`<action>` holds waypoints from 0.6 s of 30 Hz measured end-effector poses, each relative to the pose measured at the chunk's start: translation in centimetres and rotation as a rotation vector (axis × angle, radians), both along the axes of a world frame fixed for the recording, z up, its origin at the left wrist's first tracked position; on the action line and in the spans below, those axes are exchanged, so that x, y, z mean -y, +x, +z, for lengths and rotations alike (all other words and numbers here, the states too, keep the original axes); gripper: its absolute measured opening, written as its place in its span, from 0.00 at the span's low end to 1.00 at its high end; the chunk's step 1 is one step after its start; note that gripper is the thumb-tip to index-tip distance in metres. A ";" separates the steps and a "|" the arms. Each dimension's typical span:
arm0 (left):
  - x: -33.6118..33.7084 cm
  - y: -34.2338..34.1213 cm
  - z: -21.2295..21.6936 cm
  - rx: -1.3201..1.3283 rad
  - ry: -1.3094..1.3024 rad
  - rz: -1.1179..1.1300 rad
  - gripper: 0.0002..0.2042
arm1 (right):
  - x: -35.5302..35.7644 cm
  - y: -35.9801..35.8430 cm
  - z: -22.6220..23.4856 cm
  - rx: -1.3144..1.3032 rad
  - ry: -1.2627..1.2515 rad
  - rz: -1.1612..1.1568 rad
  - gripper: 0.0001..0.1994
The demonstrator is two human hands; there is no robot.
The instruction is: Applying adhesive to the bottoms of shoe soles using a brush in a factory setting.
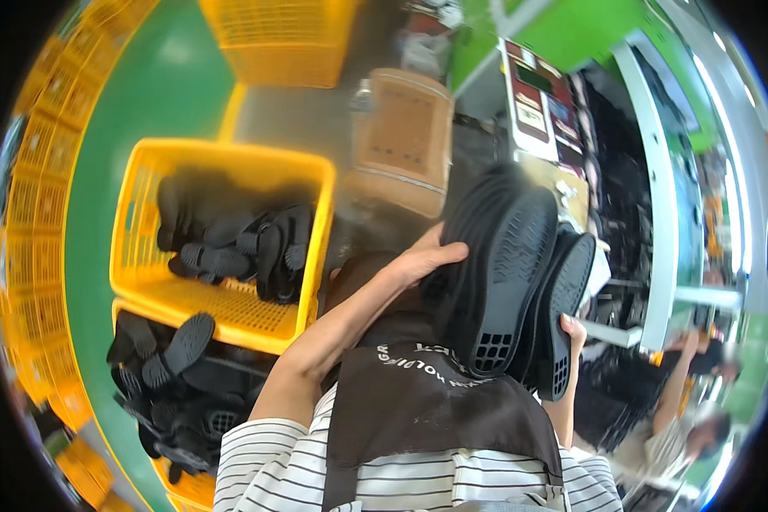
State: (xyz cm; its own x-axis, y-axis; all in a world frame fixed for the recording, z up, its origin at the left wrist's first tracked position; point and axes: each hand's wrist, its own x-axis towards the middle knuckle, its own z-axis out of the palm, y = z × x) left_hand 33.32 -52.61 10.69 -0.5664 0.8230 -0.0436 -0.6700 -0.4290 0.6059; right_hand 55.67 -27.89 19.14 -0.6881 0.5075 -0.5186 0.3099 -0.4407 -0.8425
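Note:
A thick stack of black shoe soles (514, 264) is held between my two hands in front of my dark apron. The stack stands roughly upright, with the treaded undersides of two soles turned up toward me. My left hand (431, 256) grips the stack's left side, thumb on top, its other fingers partly hidden by the soles. On the opposite side my right hand (573, 331) is closed around the outer sole near its lower end. How many soles are pressed together in the stack cannot be made out.
To my left, a yellow crate (222, 320) holds loose black soles. Nearer me, more soles (188, 384) are heaped over another yellow crate. A brown seat (401, 128) stands ahead. At right are a workbench (529, 111) and another person (700, 427). Yellow crates (38, 247) line the far left.

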 end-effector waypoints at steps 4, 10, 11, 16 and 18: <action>-2.6 -0.3 -1.1 0.037 -0.066 -0.094 0.47 | 2.7 -2.3 2.7 -0.064 -0.235 -0.062 0.23; -5.9 -4.7 -1.3 0.115 -0.213 -0.125 0.45 | -0.2 -5.8 1.1 0.054 -0.151 -0.223 0.20; -5.7 -5.5 -1.7 0.163 -0.266 -0.116 0.46 | -0.2 -7.1 2.2 0.094 -0.214 -0.201 0.19; -4.6 -12.7 -8.9 0.230 -0.573 -0.019 0.43 | -2.7 -15.6 1.5 0.274 -0.386 0.008 0.23; -5.1 -14.2 -4.7 0.213 -0.472 0.030 0.41 | -2.4 -18.2 2.5 0.164 -0.397 0.014 0.32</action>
